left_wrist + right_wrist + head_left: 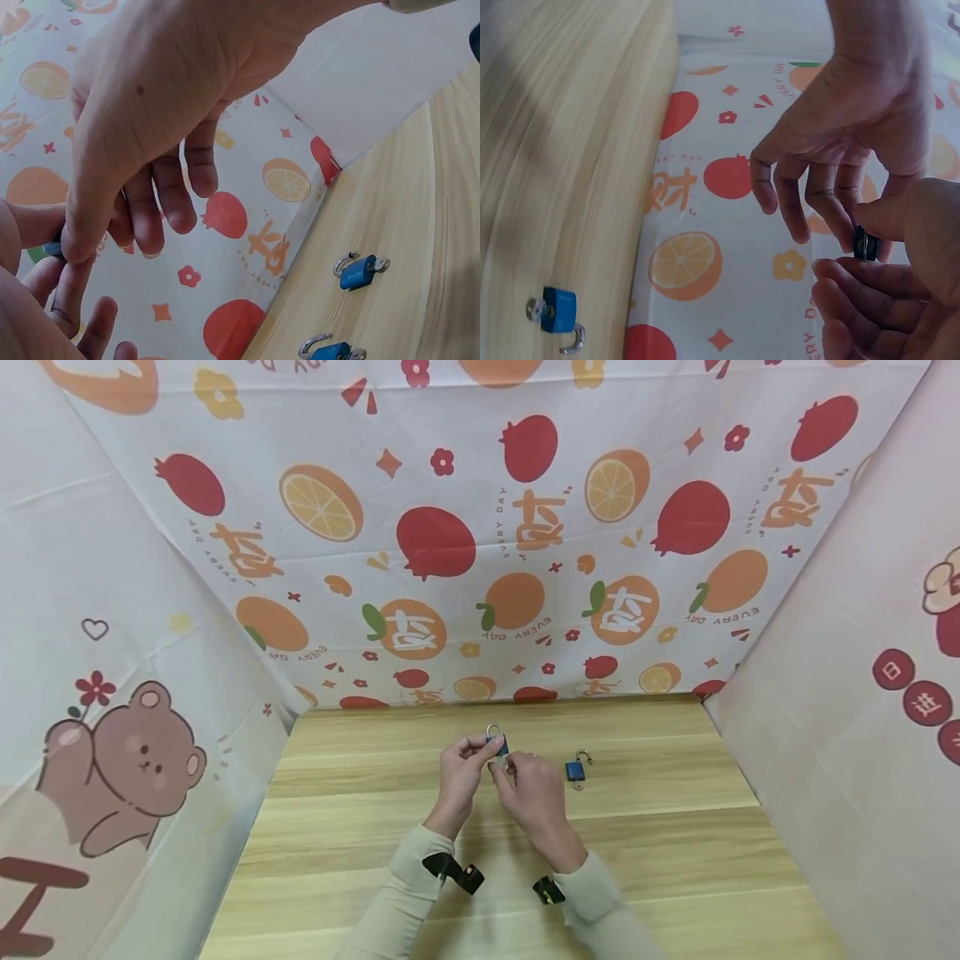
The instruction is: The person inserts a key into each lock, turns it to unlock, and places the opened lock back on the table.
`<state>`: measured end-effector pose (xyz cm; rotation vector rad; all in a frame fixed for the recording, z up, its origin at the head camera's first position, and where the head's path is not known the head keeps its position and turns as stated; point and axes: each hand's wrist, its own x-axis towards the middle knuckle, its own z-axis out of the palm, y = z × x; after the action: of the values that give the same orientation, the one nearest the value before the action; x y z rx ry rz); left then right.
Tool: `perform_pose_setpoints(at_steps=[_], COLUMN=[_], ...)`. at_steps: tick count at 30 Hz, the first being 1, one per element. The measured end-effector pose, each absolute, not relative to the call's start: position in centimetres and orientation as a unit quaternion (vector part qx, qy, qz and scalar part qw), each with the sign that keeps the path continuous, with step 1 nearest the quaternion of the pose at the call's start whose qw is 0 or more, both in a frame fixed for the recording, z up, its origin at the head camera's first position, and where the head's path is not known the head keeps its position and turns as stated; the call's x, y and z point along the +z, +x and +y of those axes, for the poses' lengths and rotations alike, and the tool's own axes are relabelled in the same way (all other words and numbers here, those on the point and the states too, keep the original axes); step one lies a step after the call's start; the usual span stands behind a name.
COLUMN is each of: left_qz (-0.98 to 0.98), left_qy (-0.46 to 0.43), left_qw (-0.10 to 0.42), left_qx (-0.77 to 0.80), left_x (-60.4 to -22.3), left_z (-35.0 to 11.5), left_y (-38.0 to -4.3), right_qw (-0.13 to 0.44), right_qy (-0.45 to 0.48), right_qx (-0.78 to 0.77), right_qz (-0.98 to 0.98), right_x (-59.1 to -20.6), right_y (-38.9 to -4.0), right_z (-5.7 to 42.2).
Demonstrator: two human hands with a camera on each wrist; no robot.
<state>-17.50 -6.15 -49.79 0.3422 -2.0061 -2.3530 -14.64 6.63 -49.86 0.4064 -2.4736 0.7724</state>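
My left hand (459, 774) holds a small blue padlock (498, 744) up in front of me, its silver shackle pointing away. Thumb and fingers of my right hand (534, 789) pinch a silvery key (502, 762) at the lock's near end. The wrist views show both hands meeting closely there, with only a dark bit of the padlock (865, 244) showing between the fingers. To the right on the table lies another blue padlock (575, 771), shackle swung open and a key in its base. A further open padlock (332, 352) appears in the left wrist view.
The wooden table (337, 827) meets a fruit-printed cloth wall (465, 610) at the back. More cloth panels close off the left and right sides. A black camera (457, 870) sits on the left wrist, and another (548, 891) on the right.
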Motion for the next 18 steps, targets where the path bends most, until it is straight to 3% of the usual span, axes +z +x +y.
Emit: perform_pose_setpoints(at_steps=[8,18], left_qz=[-0.644,-0.648], left_qy=[0.117,0.103], left_qw=[0.014,0.009], left_qx=[-0.756,-0.755], left_x=[-49.96,-50.35], left_z=[-6.09,-6.09], left_y=[-17.56,-17.48], right_qw=[0.309,0.290], right_qy=[0.154,0.152], right_qx=[0.190,0.194], right_qz=[-0.919,-0.925], right_x=[-50.37,-50.66], right_y=[-14.66,-14.51], right_z=[6.10,5.89])
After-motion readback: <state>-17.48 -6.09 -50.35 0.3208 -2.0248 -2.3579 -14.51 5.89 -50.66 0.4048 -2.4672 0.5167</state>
